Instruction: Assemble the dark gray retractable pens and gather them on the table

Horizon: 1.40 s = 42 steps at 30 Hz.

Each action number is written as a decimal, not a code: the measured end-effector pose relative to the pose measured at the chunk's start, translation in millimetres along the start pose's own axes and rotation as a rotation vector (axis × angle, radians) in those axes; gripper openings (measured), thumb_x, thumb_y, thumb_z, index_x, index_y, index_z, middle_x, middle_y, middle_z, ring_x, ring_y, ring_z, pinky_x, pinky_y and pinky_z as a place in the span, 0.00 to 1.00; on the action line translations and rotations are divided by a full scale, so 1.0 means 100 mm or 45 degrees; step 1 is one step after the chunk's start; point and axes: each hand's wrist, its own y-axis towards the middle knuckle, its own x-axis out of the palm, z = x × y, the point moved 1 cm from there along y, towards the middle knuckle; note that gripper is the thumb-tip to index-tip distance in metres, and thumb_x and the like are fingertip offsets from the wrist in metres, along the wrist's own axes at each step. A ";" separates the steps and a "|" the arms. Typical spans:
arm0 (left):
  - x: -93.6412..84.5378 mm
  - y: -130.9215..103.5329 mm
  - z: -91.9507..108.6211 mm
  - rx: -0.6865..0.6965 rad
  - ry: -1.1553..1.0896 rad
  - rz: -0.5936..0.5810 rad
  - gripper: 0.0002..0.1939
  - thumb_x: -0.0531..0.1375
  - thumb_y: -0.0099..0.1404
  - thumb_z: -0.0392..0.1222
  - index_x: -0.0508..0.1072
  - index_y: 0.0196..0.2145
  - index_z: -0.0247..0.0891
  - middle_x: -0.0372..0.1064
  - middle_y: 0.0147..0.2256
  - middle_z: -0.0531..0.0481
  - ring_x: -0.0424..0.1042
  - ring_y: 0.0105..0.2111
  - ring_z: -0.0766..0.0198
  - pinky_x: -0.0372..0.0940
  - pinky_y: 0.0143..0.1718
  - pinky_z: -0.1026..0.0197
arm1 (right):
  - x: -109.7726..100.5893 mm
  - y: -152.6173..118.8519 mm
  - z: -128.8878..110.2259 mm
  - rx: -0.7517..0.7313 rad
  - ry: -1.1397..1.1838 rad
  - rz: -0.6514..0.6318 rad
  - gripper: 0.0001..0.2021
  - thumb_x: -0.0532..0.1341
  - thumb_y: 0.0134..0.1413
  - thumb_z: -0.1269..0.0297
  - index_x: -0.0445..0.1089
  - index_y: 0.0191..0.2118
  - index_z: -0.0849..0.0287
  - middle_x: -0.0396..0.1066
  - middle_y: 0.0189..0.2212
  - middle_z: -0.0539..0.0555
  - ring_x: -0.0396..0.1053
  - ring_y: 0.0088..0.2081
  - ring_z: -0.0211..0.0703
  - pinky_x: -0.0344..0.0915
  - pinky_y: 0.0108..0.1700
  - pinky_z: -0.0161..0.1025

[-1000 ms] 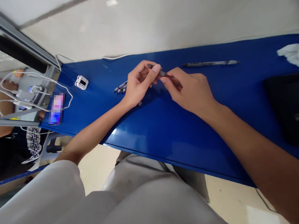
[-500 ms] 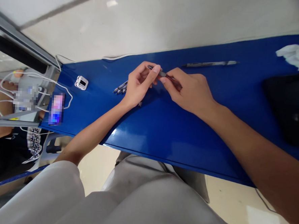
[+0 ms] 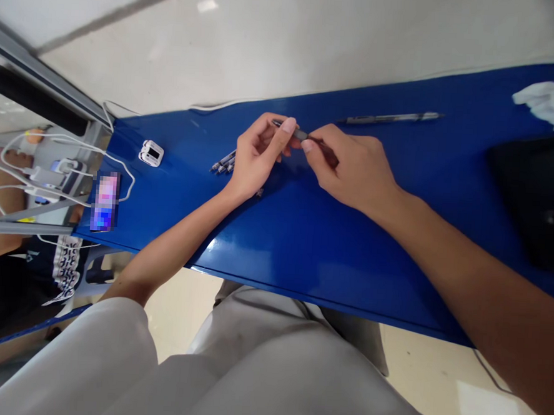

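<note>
Over the blue table (image 3: 275,239), both my hands are closed on one dark pen (image 3: 300,134). My left hand (image 3: 260,156) pinches its tip end between thumb and fingers. Around the other end, my right hand (image 3: 349,165) is wrapped, hiding much of the barrel. Several clear-barrelled pens (image 3: 224,162) lie together on the table, partly covered by my left hand and wrist. Beyond my right hand, toward the wall, another pen (image 3: 390,118) lies by itself.
A small white device (image 3: 151,153) and a phone (image 3: 104,202) with white cables are at the left. White crumpled tissue (image 3: 553,102) and a black object (image 3: 535,198) lie at the right. Another person's arm (image 3: 8,185) shows at the far left, behind a metal frame.
My right thumb has shifted slightly up along the pen. Both hands otherwise stay in nearly the same place, still on the pen.
</note>
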 end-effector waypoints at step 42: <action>0.01 -0.03 0.04 -0.081 0.049 0.086 0.29 0.66 0.71 0.74 0.77 0.38 0.43 0.80 0.35 0.47 0.80 0.37 0.59 0.72 0.36 0.56 | -0.06 0.02 -0.06 0.005 -0.022 0.004 0.24 0.48 0.83 0.43 0.77 0.55 0.49 0.82 0.43 0.59 0.78 0.42 0.59 0.70 0.44 0.53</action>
